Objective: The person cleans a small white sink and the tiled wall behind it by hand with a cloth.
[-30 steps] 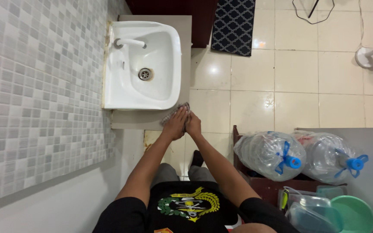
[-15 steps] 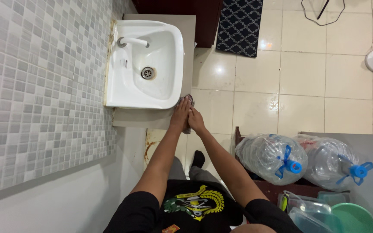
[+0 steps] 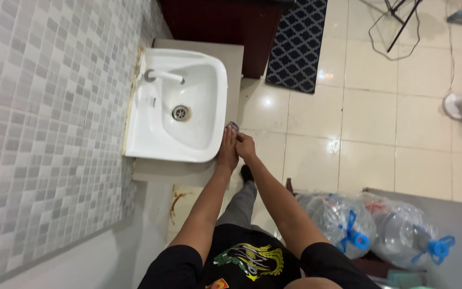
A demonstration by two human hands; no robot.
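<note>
- Head view: left hand [image 3: 227,150] lies flat, fingers together, on a grey cloth [image 3: 233,127] at the counter [image 3: 231,69] edge; right hand [image 3: 245,146] presses against it, curled, grip unclear.
- White sink [image 3: 175,107] sits just left of the hands.
- Two bagged clear water jugs [image 3: 338,222] with blue caps lie well behind the right arm.
- Cream tiled floor [image 3: 375,123], dark patterned mat [image 3: 297,43] beyond.

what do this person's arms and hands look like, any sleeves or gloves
Both arms are bare from the upper arm down, coming out of short black sleeves of a black shirt with a yellow and green emblem on the chest. The left hand and right hand wear no gloves; no watch or rings visible.
</note>
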